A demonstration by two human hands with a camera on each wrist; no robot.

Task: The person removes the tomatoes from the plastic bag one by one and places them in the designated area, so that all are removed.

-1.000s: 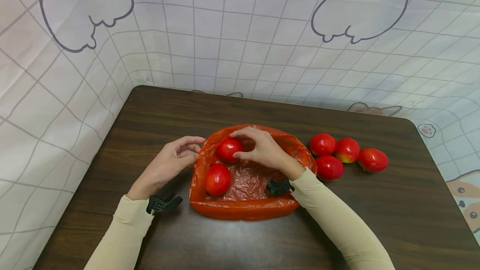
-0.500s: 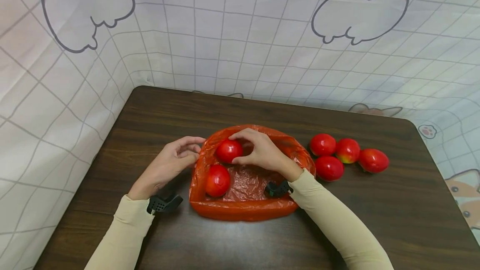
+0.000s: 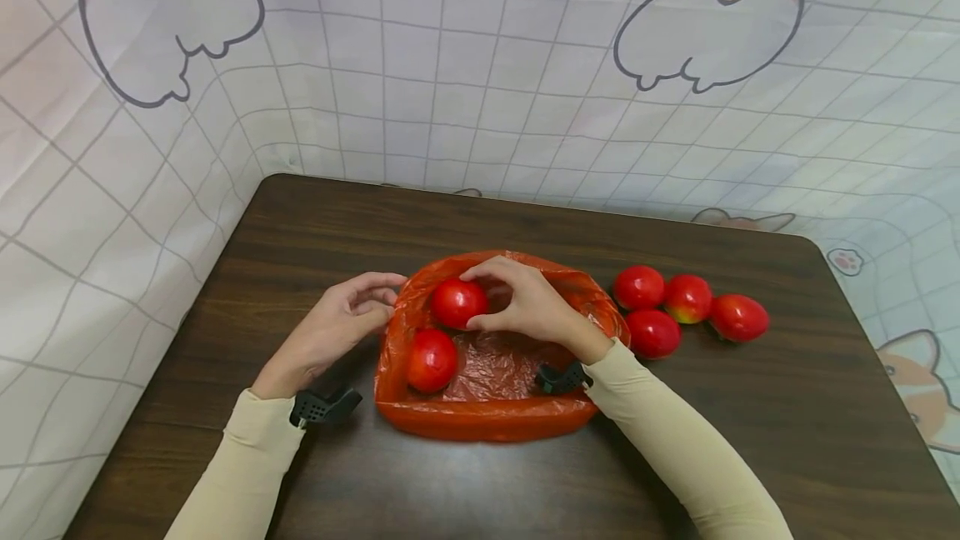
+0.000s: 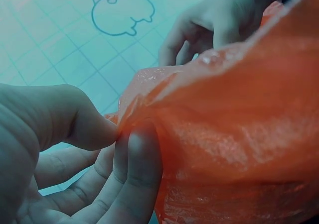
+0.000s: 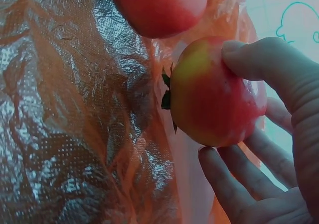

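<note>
A red-orange plastic bag (image 3: 487,422) stands on the table with its mouth spread wide. My left hand (image 3: 341,325) is at the bag's left side; in the left wrist view its thumb and fingers pinch the thin plastic edge. Inside the bag, my right hand (image 3: 525,304) grips a red tomato (image 3: 458,303) between thumb and fingers. The right wrist view shows yellow patches and a green leafy stem end on this tomato (image 5: 214,99). A second tomato (image 3: 432,360) lies in the bag, nearer the person.
Several more red tomatoes (image 3: 654,333) lie close together on the dark wooden table (image 3: 360,223), just right of the bag. A white cloth with a grid and cartoon animals (image 3: 420,65) hangs behind and beside the table. Each wrist wears a black strap (image 3: 324,407).
The head view has shifted slightly, moving the scene a little to the left. Both hands keep their hold, and the gripped tomato stays almost in place.
</note>
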